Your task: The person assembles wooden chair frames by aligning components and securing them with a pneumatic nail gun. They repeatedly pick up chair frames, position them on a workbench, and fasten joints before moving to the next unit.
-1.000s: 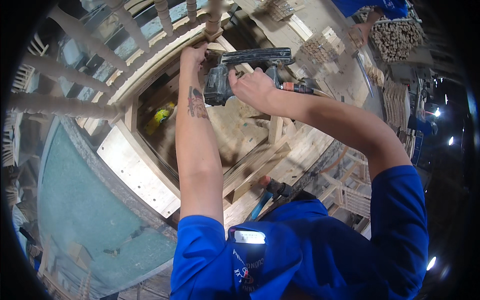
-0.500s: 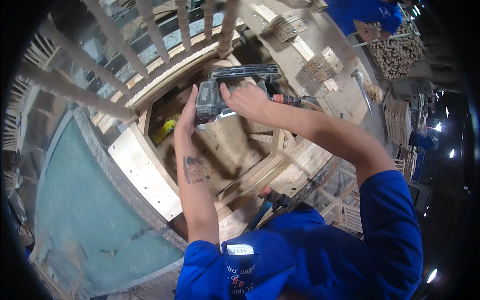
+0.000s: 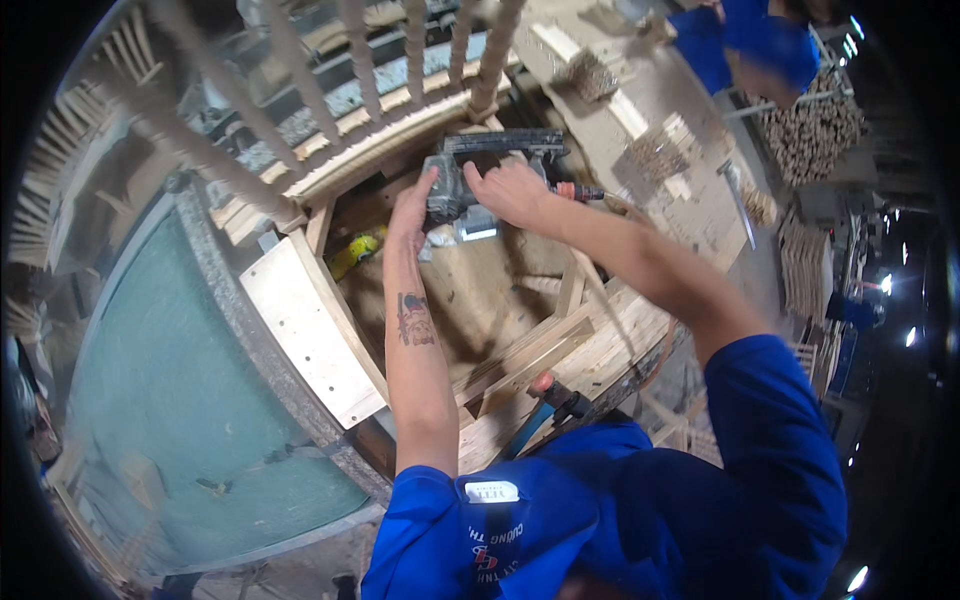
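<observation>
My right hand (image 3: 510,195) is closed round the grip of a dark grey air nail gun (image 3: 443,192), one finger reaching toward its body. The gun's long black magazine lies on the far side, and an orange hose fitting (image 3: 570,190) is at its right end. Fingers stretched out, my left hand (image 3: 408,208) rests along the left side of the gun's body; its fingertips are partly hidden. Both hands are over a pale wooden chair frame (image 3: 345,255) with turned spindles (image 3: 415,50) at its far side. Where the gun's nose meets the wood cannot be seen.
A yellow-green object (image 3: 355,252) lies inside the frame. At left stands a green-topped surface (image 3: 200,380) with a grey rim. A hammer (image 3: 738,200) and wood bundles (image 3: 655,160) lie on the right bench. An orange-tipped hose coupling (image 3: 543,382) is near my body. Another person in blue (image 3: 770,50) is far right.
The whole view has shifted, so the frame and bench appear farther right. My hands and the nail gun keep nearly the same place on the frame. The person at far right has moved.
</observation>
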Demonstrator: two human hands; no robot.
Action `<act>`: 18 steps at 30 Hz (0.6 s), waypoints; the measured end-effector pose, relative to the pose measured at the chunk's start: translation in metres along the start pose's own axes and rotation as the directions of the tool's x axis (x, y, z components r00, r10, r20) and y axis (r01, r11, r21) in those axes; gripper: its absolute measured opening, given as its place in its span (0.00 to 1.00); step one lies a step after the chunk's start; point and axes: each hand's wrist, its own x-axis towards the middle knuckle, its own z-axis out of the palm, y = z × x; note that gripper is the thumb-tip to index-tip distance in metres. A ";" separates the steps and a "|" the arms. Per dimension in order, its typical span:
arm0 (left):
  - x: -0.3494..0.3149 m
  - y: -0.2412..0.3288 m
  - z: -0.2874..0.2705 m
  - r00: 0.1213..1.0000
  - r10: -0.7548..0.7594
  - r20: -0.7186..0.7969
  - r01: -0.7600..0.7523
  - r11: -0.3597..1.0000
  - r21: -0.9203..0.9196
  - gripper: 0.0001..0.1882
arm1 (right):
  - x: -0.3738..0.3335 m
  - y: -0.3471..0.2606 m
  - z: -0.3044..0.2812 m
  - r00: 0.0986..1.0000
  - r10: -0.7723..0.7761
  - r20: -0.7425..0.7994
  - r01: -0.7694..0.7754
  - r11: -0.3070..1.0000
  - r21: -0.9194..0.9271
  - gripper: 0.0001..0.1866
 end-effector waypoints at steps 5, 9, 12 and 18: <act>-0.041 0.010 0.038 0.975 -0.151 0.164 0.116 0.972 0.202 0.50 | -0.107 -0.002 -0.032 0.968 0.155 0.196 -0.219 0.903 0.369 0.50; -0.176 -0.003 0.025 0.992 -0.049 0.112 0.022 0.972 0.233 0.51 | -0.251 -0.021 -0.080 0.869 0.260 0.422 -0.495 0.404 0.769 0.46; -0.274 -0.064 0.030 0.986 0.162 0.028 -0.162 0.929 0.331 0.30 | -0.398 -0.002 -0.011 0.719 0.605 0.342 -0.547 0.189 0.815 0.45; -0.447 -0.191 0.013 0.854 0.247 -0.457 0.032 0.853 0.521 0.20 | -0.489 0.050 0.082 0.407 0.881 0.243 -0.827 0.242 0.508 0.47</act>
